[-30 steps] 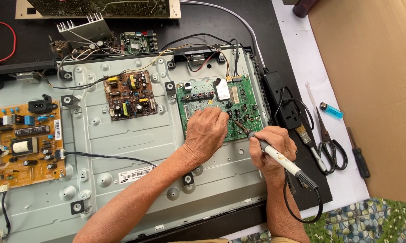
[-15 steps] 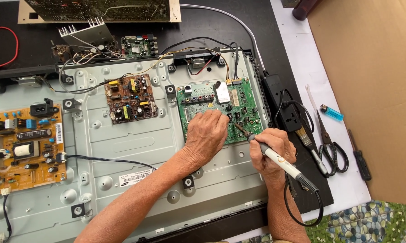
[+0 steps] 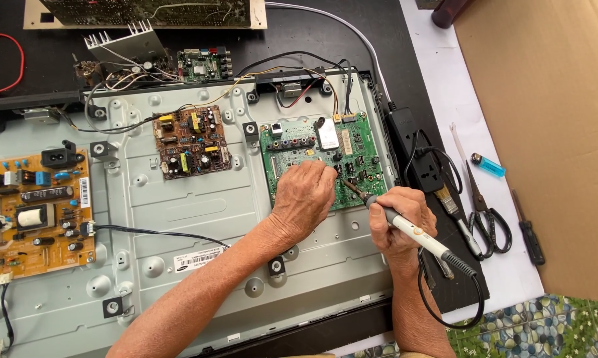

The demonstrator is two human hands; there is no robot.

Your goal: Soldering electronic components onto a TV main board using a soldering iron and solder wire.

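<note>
Gripping a soldering iron (image 3: 405, 227) in a closed fist, the right hand (image 3: 398, 219) is held just off the lower right corner of the green circuit board (image 3: 352, 159), and the iron's dark tip is laid slantwise onto the board's lower middle area. The iron's pale handle runs down and to the right out of the fist, and its black cord (image 3: 445, 311) loops below the wrist. The left hand (image 3: 304, 195) is rested palm down on the same board, its fingers curled loosely over the lower left part; whether anything is pinched under them cannot be told.

The green board is mounted at the right end of a grey metal back panel (image 3: 179, 225), which is spread across a black table. Further left on the panel a small brown circuit board (image 3: 191, 141) is fixed, and at the far left edge a larger orange power board (image 3: 34, 212) is seen. Just right of the panel a black power strip (image 3: 415, 156) is laid. Beyond it, on a white sheet, a brush (image 3: 458, 219), a pair of scissors (image 3: 484, 212), a blue lighter (image 3: 488, 165) and a black screwdriver (image 3: 528, 229) are placed, beside a sheet of brown cardboard (image 3: 544, 119).
</note>
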